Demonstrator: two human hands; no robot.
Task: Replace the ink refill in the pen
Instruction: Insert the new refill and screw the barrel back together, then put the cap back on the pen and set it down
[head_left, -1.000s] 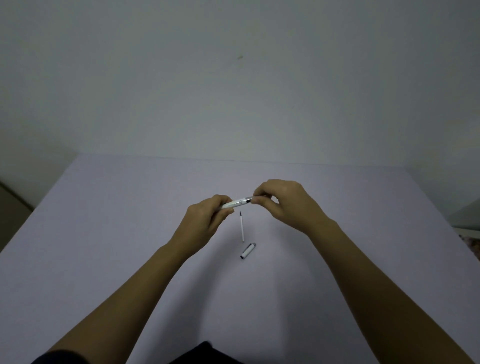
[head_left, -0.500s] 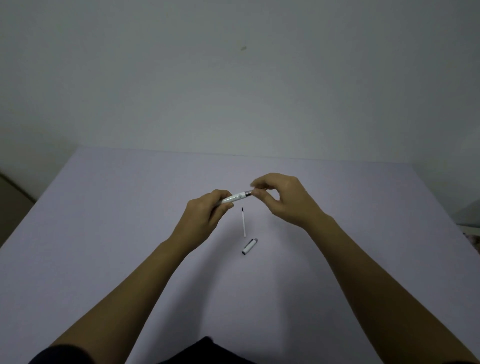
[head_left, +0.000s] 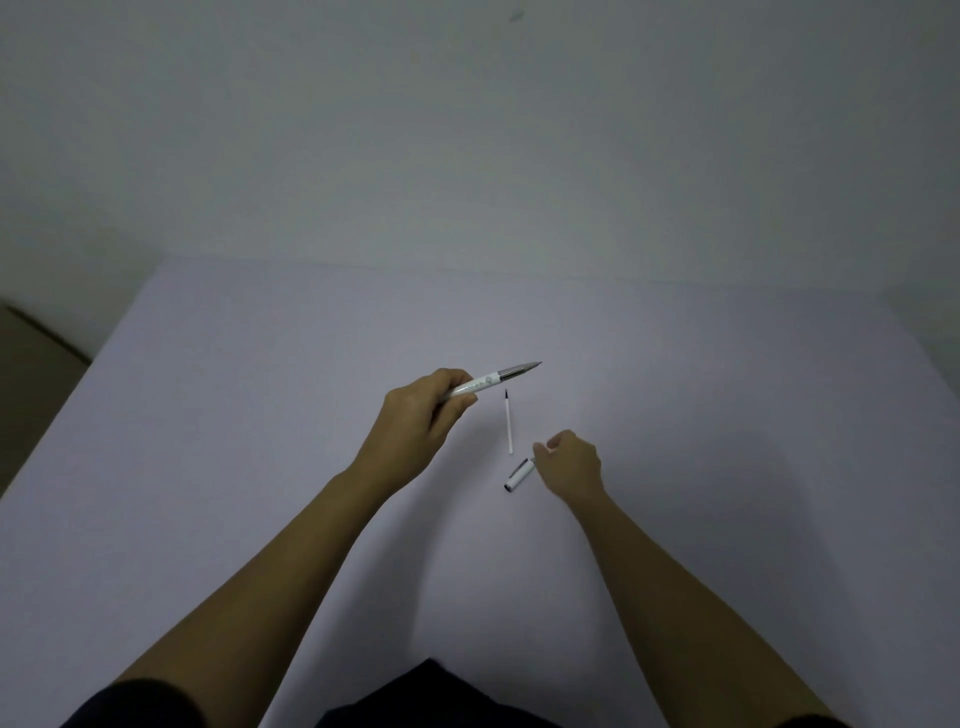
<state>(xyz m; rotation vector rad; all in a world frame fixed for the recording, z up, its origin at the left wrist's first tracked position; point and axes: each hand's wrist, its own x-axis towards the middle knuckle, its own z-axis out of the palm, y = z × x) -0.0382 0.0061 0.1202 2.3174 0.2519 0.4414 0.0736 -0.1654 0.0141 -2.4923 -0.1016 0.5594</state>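
My left hand (head_left: 423, 415) grips a white pen (head_left: 496, 379) by its barrel, above the table; the grey tapered tip points right and slightly up. A thin white ink refill (head_left: 509, 422) with a dark tip lies on the table just below the pen's tip. The white pen cap (head_left: 519, 474) lies a little nearer to me. My right hand (head_left: 569, 462) is lowered right beside the cap, its fingers curled toward the cap's upper end; whether they touch it I cannot tell.
The pale lilac table (head_left: 260, 415) meets a plain wall at the back. Its left edge drops to a dark floor (head_left: 31, 374).
My right hand has let go of the pen's tip and moved down toward me, beside the cap. The left hand still holds the pen, whose whole tip now shows.
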